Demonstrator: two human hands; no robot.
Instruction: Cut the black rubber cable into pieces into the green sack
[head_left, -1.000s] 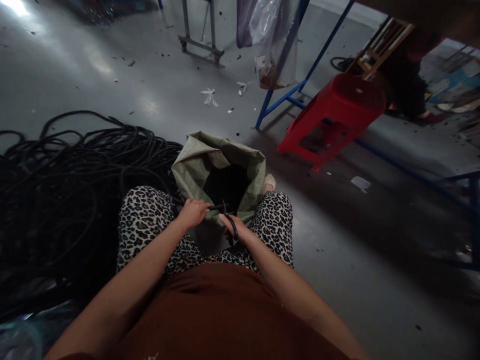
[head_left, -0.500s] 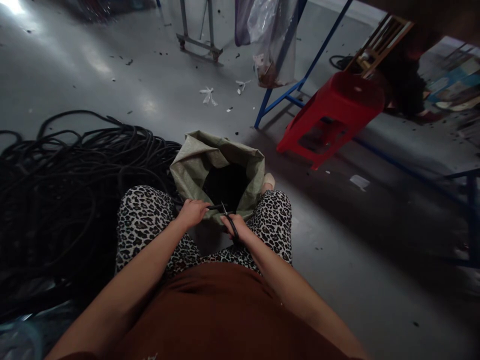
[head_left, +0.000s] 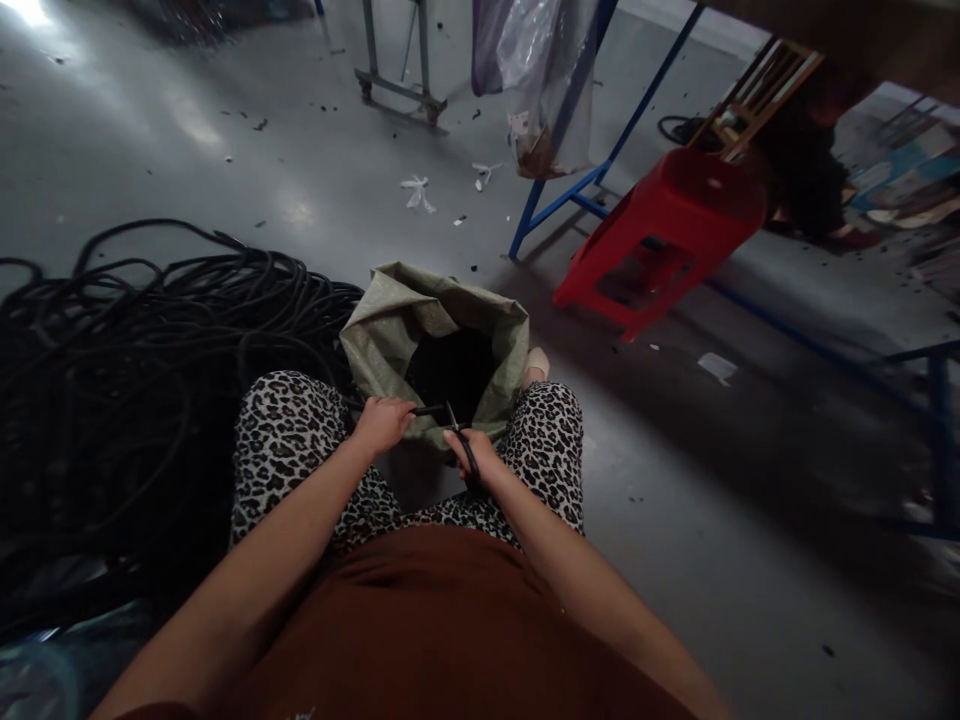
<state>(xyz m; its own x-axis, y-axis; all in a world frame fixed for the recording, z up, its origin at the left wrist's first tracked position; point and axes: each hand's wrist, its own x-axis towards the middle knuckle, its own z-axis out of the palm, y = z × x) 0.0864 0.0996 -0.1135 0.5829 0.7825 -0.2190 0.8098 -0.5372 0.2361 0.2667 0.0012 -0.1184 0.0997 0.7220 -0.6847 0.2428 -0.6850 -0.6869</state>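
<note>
Between my knees stands a pale green woven sack [head_left: 375, 345], its mouth wide and dark material inside. My left hand [head_left: 382, 425] is closed around a black rubber-like strip [head_left: 430, 410], whose end sticks out to the right over the sack's near rim. My right hand [head_left: 474, 452] grips a pair of scissors [head_left: 468, 457] with black handles. The blades point up and away, right at the strip's end; whether they touch it I cannot tell. What lies deep in the sack is too dark to make out.
A large tangled heap of black tubing or cord [head_left: 247, 290] lies to my left. Ahead on the right are a red plastic stool [head_left: 675, 220] and a blue table frame [head_left: 570, 190] with a clear bag [head_left: 547, 110] hanging from it. A person's legs [head_left: 802, 180] show behind the stool.
Very little differs. The scissor blades have shifted slightly and look more closed than before, and my left hand has moved a touch to the left.
</note>
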